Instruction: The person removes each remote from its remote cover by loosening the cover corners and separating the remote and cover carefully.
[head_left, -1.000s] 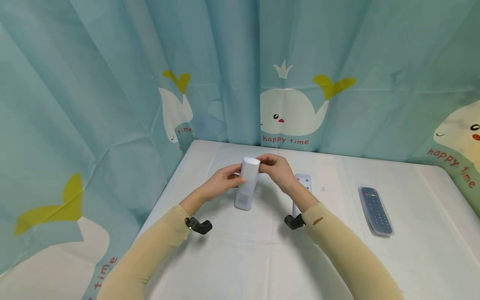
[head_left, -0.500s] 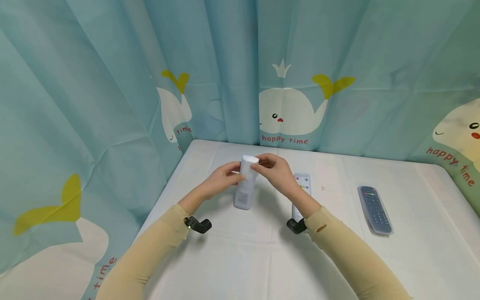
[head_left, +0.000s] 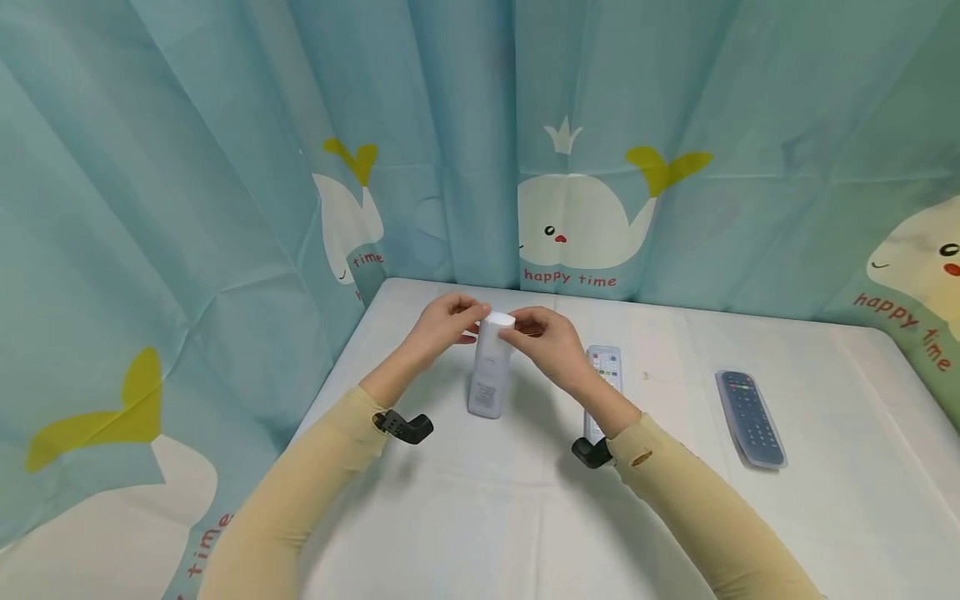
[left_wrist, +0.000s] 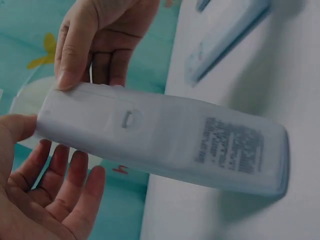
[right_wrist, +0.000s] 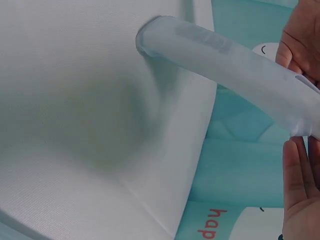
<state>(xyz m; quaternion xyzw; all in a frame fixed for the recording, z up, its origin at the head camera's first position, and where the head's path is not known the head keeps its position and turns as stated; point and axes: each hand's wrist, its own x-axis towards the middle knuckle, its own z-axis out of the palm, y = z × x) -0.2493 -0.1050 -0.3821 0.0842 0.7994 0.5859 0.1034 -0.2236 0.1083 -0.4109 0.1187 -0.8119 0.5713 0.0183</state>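
Observation:
A white remote control (head_left: 491, 371) in a translucent cover stands tilted, its lower end on the table and its back with printed text toward me. My right hand (head_left: 551, 342) pinches its upper end, thumb on the back and fingers behind. At the upper left corner is my left hand (head_left: 448, 321). In the left wrist view that hand's thumb (left_wrist: 17, 126) touches the top end, while its other fingers are spread loosely below the edge. The remote's button side faces away. The right wrist view shows the cover (right_wrist: 225, 65) from the side, wrinkled near the top.
Partly behind my right forearm lies another white remote (head_left: 605, 367) in a clear cover. Farther right, a dark remote (head_left: 752, 421) with colored buttons rests on the white table (head_left: 487, 517). A blue whale-print curtain (head_left: 480, 167) hangs along the back and left.
My left hand has left the remote's side and moved up to its top corner. The right hand's thumb has come round onto the back near the top. The remote is nearly where it was.

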